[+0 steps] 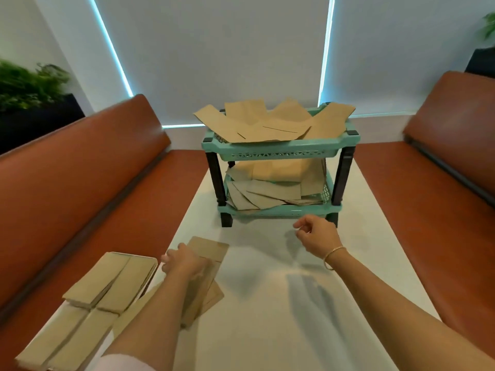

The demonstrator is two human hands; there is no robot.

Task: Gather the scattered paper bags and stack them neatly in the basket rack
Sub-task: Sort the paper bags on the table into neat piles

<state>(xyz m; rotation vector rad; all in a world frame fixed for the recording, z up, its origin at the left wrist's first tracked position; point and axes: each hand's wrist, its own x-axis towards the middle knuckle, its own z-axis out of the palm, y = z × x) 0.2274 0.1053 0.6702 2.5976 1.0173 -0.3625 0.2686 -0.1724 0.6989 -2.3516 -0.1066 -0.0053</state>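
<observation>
Here, a two-tier turquoise plastic basket rack with black corner posts (280, 153) stands at the far end of a long white table (267, 303), beyond both hands. Its upper basket holds a loose heap of flat brown paper bags (267, 121), several of them hanging over the rim on the left and right sides. Its lower basket holds another jumble of brown paper bags (270, 188), fanned at differing angles, with some leaning upright against the back. The left hand (183, 259) lies on a small pile of brown paper bags on the table (207, 261), its fingers curled over the pile's near-left edge and gripping it; the pile stretches away from the hand toward the rack at its far end and back under the forearm at its near end. To the left of that hand, two neater stacks of folded brown paper bags (109, 283) lie one behind the other, overhanging the table's left edge, well apart from the rack. The right hand (316, 234), with a thin gold bracelet (332, 255) on its wrist, hovers above the table just in front of the rack's lower right foot, fingers loosely curled with the thumb and forefinger tips close together, holding nothing visible. Rust-brown padded benches (80, 170) flank the table on either side.
</observation>
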